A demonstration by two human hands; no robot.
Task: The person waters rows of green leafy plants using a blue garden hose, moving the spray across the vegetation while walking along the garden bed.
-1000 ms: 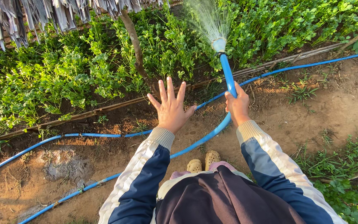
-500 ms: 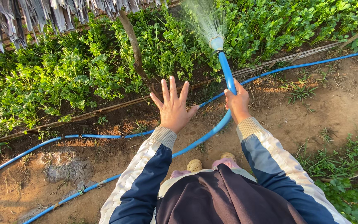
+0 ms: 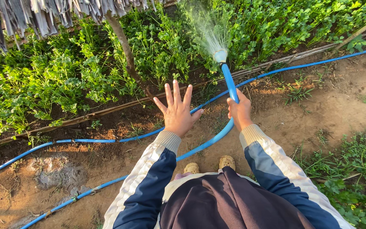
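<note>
Blue flexible garden hose (image 3: 229, 82) rises out of the right hand (image 3: 239, 111), whose fingers are wrapped tight around it. Above that grip, the pale nozzle (image 3: 220, 55) sprays a fan of water (image 3: 208, 25) over the bed of green leafy plants (image 3: 64, 76). Below the grip, the hose curves down and away across the brown dirt path (image 3: 335, 110). Beside the grip, the left hand (image 3: 177, 111) hovers with fingers spread wide, holding nothing. Beneath both hands, two tan clogs (image 3: 208, 164) stand on the soil.
</note>
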